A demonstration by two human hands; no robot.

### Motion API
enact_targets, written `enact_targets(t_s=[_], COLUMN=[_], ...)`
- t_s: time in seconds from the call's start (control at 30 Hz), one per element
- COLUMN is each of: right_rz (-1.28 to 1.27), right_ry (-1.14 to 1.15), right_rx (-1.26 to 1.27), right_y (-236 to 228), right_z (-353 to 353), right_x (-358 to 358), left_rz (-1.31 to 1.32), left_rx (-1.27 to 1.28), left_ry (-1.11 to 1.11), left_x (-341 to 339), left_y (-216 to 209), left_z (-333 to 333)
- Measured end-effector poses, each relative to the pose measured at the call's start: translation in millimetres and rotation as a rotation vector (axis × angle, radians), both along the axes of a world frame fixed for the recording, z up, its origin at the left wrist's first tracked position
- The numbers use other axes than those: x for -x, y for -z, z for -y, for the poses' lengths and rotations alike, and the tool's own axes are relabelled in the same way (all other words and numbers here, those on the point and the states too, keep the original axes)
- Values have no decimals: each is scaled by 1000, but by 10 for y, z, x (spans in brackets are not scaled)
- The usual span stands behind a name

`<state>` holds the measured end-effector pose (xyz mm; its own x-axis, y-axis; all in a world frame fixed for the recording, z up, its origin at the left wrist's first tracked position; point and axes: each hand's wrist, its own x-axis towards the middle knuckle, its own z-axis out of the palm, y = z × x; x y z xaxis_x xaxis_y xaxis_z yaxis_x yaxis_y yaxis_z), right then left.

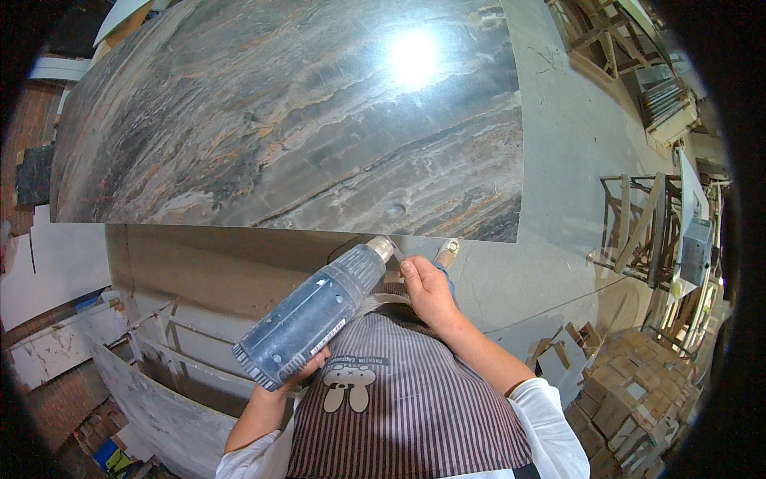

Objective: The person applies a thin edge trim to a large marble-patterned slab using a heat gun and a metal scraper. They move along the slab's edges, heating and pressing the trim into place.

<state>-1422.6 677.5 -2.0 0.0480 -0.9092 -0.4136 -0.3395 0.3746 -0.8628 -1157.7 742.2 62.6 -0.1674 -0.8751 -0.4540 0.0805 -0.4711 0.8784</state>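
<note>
My left hand [307,369] is wrapped round the underside of a dark blue heat gun [309,315], mostly hidden by its body. The gun points up and to the right, and its metal nozzle [381,247] sits close to the front edge of a large glossy slab [303,136] with grey and brown marbling. Just right of the nozzle, my right hand [431,291] pinches a small thin strip [397,252] between thumb and forefinger. What the strip is made of is too small to tell.
Wooden frames [634,227] stand on the floor at the right, with stacked cardboard [634,391] nearer me. At the lower left is a pale rack-like frame [171,363] with boards. A shoe [448,254] shows below the slab's edge.
</note>
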Motion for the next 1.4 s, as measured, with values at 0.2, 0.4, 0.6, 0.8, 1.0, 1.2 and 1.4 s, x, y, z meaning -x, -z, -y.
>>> enact_targets(t_s=[0.2, 0.4, 0.6, 0.8, 1.0, 1.2, 1.4], right_rz=[-8, -8, 177, 322, 310, 262, 233], right_ry=[5, 22, 81, 127, 174, 159, 153], right_rx=[29, 65, -47, -123, -127, -74, -39], right_y=[26, 72, 220, 220, 163, 210, 257], right_z=[-7, -19, -67, -77, -75, -93, -117], right_x=[0, -17, -32, -51, -82, -71, -57], left_rz=[77, 151, 50, 48, 89, 40, 205], left_rx=[53, 30, -4, 0, 89, -8, 67], left_ry=[44, 64, 35, 3, 59, 4, 101], left_x=[-56, -73, -57, -29, -43, 38, -46], left_y=[128, 111, 103, 58, 138, -10, 80], left_z=[-74, -97, -81, -69, -83, -17, -67])
